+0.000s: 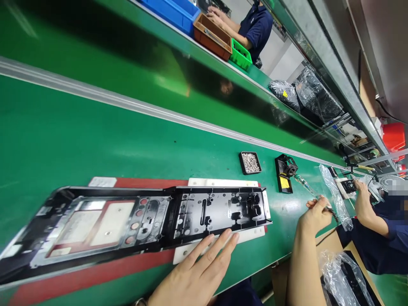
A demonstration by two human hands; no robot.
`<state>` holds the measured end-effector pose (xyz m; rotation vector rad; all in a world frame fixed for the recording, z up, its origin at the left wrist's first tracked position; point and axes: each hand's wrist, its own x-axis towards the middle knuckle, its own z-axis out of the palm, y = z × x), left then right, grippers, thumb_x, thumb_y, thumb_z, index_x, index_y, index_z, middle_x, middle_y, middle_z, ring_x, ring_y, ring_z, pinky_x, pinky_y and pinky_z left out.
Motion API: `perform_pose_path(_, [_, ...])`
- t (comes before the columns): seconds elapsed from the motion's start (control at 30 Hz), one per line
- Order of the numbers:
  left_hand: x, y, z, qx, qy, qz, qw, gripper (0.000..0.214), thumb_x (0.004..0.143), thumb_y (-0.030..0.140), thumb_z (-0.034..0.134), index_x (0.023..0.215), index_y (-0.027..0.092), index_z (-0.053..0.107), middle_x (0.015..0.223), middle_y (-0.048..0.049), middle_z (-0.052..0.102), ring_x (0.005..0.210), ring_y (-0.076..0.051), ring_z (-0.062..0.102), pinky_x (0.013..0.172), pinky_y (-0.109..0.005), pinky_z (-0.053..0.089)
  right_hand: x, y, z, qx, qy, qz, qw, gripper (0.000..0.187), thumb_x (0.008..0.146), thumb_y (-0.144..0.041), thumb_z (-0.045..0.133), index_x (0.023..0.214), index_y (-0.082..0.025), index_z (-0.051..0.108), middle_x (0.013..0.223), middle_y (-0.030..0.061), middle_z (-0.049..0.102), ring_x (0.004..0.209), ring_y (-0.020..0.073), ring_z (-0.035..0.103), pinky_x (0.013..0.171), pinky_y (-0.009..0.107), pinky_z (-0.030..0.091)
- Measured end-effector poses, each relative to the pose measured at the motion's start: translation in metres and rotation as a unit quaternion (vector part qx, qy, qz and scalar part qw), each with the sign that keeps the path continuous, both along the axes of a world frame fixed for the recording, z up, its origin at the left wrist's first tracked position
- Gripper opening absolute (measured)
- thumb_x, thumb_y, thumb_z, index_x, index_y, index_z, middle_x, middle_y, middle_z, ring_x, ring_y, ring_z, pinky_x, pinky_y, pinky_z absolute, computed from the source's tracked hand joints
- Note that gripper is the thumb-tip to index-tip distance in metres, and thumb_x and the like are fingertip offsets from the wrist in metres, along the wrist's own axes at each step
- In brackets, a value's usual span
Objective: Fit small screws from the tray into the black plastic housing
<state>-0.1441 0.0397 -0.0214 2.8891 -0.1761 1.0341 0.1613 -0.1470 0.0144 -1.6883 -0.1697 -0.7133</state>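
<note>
A long black plastic panel (134, 221) lies on a red and white jig (219, 182) on the green bench. My left hand (197, 272) is open, its fingers stretched flat against the near edge of the panel and the white jig plate. My right hand (315, 214) is off to the right of the panel, closed round a slim tool with a clear handle (306, 185) whose tip points toward a black stand (284, 172). A small black tray of screws (250, 162) sits behind the panel's right end.
A metal rail (127, 104) separates the bench from a green conveyor belt. A co-worker in dark blue (382, 238) works at the right with clear plastic bags (334, 197). Across the belt another person (255, 27) reaches into a brown bin (212, 38), beside blue (172, 12) and green bins (240, 55).
</note>
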Motion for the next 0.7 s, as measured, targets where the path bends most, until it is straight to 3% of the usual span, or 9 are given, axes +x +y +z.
perform_pose_path(0.13, [0.0,-0.001,0.002,0.005,0.009,-0.001,1.0,0.073,0.049,0.063,0.089,0.107,0.021,0.074,0.147,-0.0101,0.046,0.15,-0.034,0.013,0.128,-0.048,0.002,0.016,-0.014,0.03,-0.104,-0.047,-0.023,0.993,0.076,0.091,-0.081,0.054,0.102,-0.007,0.066,0.064,0.0013,0.053,0.055,0.0103,0.052,0.055,0.02,0.043])
perform_pose_path(0.23, [-0.001,-0.003,0.001,0.006,0.016,0.003,1.0,0.073,0.052,0.064,0.087,0.109,0.021,0.073,0.147,-0.0094,0.046,0.15,-0.034,0.013,0.127,-0.048,0.002,0.031,-0.018,0.04,-0.141,-0.051,-0.021,0.989,0.084,0.087,-0.088,0.048,0.095,-0.007,0.068,0.068,0.004,0.056,0.06,0.0119,0.056,0.062,0.024,0.048])
perform_pose_path(0.47, [-0.003,-0.003,0.003,0.008,0.028,0.013,0.999,0.056,0.061,0.042,0.078,0.113,0.022,0.072,0.149,-0.006,0.044,0.148,-0.031,0.019,0.127,-0.045,0.004,0.033,-0.013,0.046,-0.093,-0.059,0.018,0.994,0.081,0.082,-0.085,0.057,0.093,-0.006,0.063,0.07,0.0078,0.056,0.063,0.018,0.059,0.066,0.034,0.055])
perform_pose_path(0.6, [-0.001,-0.003,0.005,0.001,0.025,0.012,1.0,0.048,0.064,0.038,0.073,0.11,0.023,0.073,0.147,-0.0048,0.046,0.146,-0.029,0.024,0.127,-0.044,0.005,0.026,-0.01,0.07,-0.07,-0.087,0.027,0.993,0.078,0.071,-0.085,0.065,0.085,-0.008,0.061,0.075,0.0104,0.055,0.066,0.0213,0.057,0.073,0.043,0.057])
perform_pose_path(0.7, [0.001,-0.003,0.005,-0.002,0.021,0.012,1.0,0.048,0.064,0.036,0.071,0.109,0.023,0.074,0.147,-0.0043,0.046,0.146,-0.029,0.024,0.127,-0.043,0.005,0.022,-0.003,0.088,-0.072,-0.098,0.044,0.992,0.073,0.072,-0.083,0.066,0.083,-0.012,0.057,0.081,0.0116,0.057,0.071,0.0238,0.06,0.071,0.043,0.057])
